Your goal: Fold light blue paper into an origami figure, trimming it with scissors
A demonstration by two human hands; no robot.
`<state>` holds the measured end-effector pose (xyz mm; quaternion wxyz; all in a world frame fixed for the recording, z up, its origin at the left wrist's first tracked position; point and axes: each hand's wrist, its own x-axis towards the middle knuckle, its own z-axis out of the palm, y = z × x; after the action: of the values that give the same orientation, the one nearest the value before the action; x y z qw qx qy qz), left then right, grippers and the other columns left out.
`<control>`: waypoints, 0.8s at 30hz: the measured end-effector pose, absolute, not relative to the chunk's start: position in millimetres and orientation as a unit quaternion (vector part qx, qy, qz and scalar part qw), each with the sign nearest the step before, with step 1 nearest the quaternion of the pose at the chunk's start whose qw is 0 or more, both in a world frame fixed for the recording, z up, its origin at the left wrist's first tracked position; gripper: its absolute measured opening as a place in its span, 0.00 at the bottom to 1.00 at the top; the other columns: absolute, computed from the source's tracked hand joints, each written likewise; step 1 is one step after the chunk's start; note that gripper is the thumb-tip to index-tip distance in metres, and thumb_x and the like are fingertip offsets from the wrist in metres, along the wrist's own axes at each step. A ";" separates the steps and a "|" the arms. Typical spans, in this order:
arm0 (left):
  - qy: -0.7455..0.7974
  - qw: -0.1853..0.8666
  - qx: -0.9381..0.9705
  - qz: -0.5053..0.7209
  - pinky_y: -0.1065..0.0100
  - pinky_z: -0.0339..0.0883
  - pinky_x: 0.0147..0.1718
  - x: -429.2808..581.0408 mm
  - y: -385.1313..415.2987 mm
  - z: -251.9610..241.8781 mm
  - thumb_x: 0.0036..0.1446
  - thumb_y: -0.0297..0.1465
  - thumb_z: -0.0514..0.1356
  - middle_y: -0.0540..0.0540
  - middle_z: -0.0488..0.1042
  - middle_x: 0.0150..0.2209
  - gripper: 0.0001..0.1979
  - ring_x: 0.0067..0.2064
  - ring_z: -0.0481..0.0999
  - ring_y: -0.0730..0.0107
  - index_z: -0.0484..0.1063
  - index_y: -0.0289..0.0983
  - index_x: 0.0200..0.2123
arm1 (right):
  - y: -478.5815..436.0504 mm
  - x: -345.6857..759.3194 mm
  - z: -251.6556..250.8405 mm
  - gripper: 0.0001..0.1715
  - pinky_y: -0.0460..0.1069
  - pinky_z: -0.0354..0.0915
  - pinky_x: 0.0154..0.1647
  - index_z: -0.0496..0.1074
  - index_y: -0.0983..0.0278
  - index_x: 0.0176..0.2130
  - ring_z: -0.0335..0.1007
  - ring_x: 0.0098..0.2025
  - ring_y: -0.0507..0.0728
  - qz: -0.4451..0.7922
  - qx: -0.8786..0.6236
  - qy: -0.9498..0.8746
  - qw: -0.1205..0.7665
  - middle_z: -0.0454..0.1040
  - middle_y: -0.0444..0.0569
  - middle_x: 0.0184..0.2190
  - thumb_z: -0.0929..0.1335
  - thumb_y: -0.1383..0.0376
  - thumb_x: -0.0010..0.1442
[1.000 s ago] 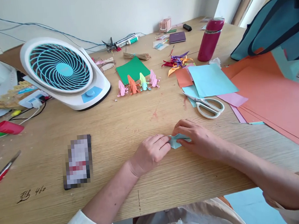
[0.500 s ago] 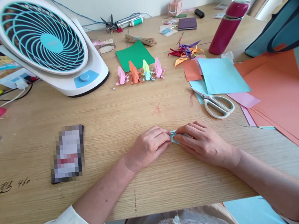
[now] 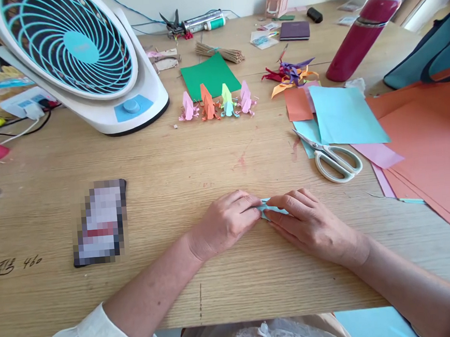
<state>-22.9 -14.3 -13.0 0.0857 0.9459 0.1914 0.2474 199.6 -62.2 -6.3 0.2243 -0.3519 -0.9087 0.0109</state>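
We are holding a folded blue paper (image 3: 278,209) between our left hand (image 3: 227,217) and our right hand (image 3: 316,226), over the near part of the bench (image 3: 238,287). The left hand is pinching its left end, and the right hand is lying over its right part. Both grips are clamping on the blue paper, and our fingers are hiding much of it; whether it is touching the bench we are not able to tell. Beyond, we are seeing four small figures (image 3: 207,102) standing in a row, just in front of a green sheet (image 3: 210,76), with a bundle of sticks (image 3: 219,52) lying behind that. On the right, scissors (image 3: 322,150) are lying beside a blue sheet (image 3: 347,114), their tips pointing away from us and to the left, and orange sheets (image 3: 437,141) are spreading to the edge of view. A red flask (image 3: 359,43) is standing behind the blue sheet, with a teal bag (image 3: 422,54) sitting to its right. On the left, a fan (image 3: 81,47) is rising beside the figures, and nearer to us a pixelated phone (image 3: 100,222) is lying
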 end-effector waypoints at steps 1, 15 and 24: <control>0.190 0.086 0.946 0.246 0.64 0.73 0.44 -23.4 -14.5 -12.8 0.65 0.25 0.56 0.42 0.78 0.44 0.07 0.45 0.74 0.65 0.75 0.34 0.37 | -62.2 199.9 -6.3 0.07 0.53 0.61 0.39 0.74 0.67 0.41 0.67 0.38 0.56 0.012 -0.349 -0.910 0.222 0.75 0.55 0.45 0.65 0.73 0.65; 0.196 0.032 0.952 0.233 0.63 0.75 0.47 -31.4 -23.6 -10.4 0.66 0.22 0.54 0.40 0.79 0.45 0.09 0.48 0.77 0.65 0.74 0.32 0.43 | -68.3 200.8 -8.4 0.10 0.53 0.62 0.40 0.73 0.67 0.45 0.73 0.41 0.56 0.011 -0.357 -0.908 0.219 0.79 0.53 0.41 0.63 0.72 0.67; 0.258 0.062 0.934 0.238 0.62 0.73 0.43 -41.7 -20.3 -6.5 0.64 0.24 0.57 0.43 0.78 0.43 0.05 0.44 0.75 0.64 0.74 0.34 0.39 | -67.6 199.9 -9.8 0.08 0.52 0.62 0.39 0.72 0.67 0.41 0.73 0.38 0.55 0.008 -0.357 -0.905 0.232 0.79 0.52 0.44 0.63 0.73 0.66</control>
<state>-41.7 -20.3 -6.5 0.0620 0.9344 0.2583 0.2375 199.9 -67.6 -9.8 0.2325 -0.3566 -0.9048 0.0083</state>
